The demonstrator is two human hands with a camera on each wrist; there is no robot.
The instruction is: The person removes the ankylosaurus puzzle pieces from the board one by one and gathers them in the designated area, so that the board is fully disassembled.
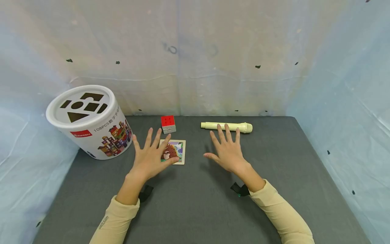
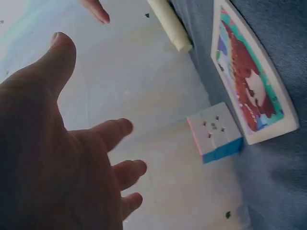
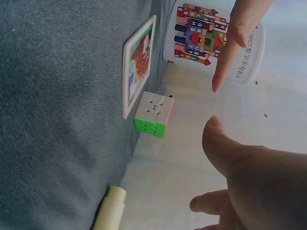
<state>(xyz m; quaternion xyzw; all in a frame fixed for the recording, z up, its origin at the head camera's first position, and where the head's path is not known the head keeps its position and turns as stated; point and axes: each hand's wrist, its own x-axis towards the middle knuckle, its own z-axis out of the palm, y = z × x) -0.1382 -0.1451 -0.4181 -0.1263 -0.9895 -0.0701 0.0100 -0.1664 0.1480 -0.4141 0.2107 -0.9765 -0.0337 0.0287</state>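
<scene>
My left hand (image 1: 149,161) hovers with spread fingers over the left part of a square picture puzzle (image 1: 180,152), whose hedgehog-like brown figure it partly covers in the head view. Just beyond its fingertips sits a puzzle cube (image 1: 168,124), red on top and white in front; the right wrist view shows a green side of the cube (image 3: 151,127). My right hand (image 1: 228,154), fingers also spread, is held above the table in front of a pale yellow toy microphone (image 1: 243,127). Neither hand holds anything. In the head view the right fingertips overlap the microphone; contact cannot be made out.
A large white block bucket (image 1: 103,135) with shaped holes in its lid stands at the back left. The dark grey table (image 1: 195,210) meets pale sheeting (image 1: 213,67) at the back and sides. Dark straps (image 1: 240,189) circle both wrists.
</scene>
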